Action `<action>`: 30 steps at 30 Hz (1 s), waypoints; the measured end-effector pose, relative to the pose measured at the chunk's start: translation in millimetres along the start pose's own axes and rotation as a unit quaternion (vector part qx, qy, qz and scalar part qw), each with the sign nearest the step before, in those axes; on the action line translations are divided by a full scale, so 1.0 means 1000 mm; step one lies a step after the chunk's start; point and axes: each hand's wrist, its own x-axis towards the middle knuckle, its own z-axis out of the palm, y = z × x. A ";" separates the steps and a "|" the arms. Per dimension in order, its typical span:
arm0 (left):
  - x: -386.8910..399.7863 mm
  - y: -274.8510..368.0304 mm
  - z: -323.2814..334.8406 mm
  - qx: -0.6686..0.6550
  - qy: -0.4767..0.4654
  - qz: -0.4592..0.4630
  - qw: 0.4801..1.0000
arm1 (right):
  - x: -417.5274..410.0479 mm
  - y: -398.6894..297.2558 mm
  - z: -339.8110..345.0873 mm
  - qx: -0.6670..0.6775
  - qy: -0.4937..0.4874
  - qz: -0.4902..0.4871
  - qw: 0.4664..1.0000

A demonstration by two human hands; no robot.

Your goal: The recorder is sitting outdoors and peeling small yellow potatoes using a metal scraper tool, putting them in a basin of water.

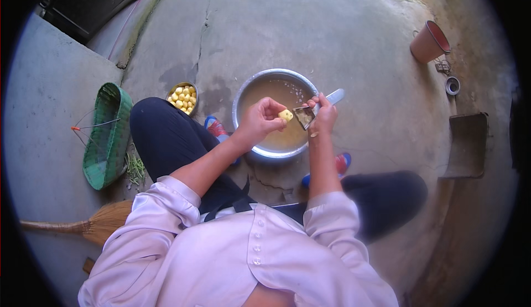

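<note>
My left hand point(261, 120) holds a small peeled potato point(286, 115) between thumb and fingers, above a large metal basin point(236, 99) of murky, brownish water. Close by on the right, my right hand point(324, 114) grips a tool with a dark, square metal frame point(304, 117) and a pale, flat handle point(335, 96); its exact kind is unclear. The potato and the frame are near each other, with a small gap between. A bit of peel sticks to my right wrist. Left of the basin, a round metal bowl point(196, 95) holds many peeled yellow potatoes.
A green woven basket point(122, 124) stands at left beside green bean pods point(135, 168), with a straw broom point(105, 222) below. To the right are a pink bucket point(425, 45), a small metal cup point(452, 86) and a dustpan-like container point(468, 145). My feet flank the basin.
</note>
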 end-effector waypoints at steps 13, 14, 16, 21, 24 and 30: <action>-0.002 0.005 0.004 -0.032 -0.019 -0.032 0.999 | -0.015 -0.008 0.019 -0.079 0.047 -0.108 0.990; -0.001 0.005 0.003 -0.031 -0.021 -0.031 0.999 | -0.008 -0.007 0.011 -0.047 0.044 -0.079 0.995; -0.001 0.004 0.002 -0.053 -0.007 -0.019 0.998 | -0.001 -0.007 0.003 0.012 0.038 -0.025 0.999; 0.001 0.003 0.004 -0.036 -0.011 -0.031 0.999 | -0.005 -0.011 0.011 0.123 -0.031 0.103 0.987; 0.000 0.002 0.005 -0.012 -0.015 -0.010 1.000 | -0.009 -0.010 0.016 0.048 -0.045 0.075 0.995; 0.000 0.004 0.002 -0.038 -0.032 0.010 0.999 | -0.011 -0.015 0.017 -0.048 0.048 -0.062 0.996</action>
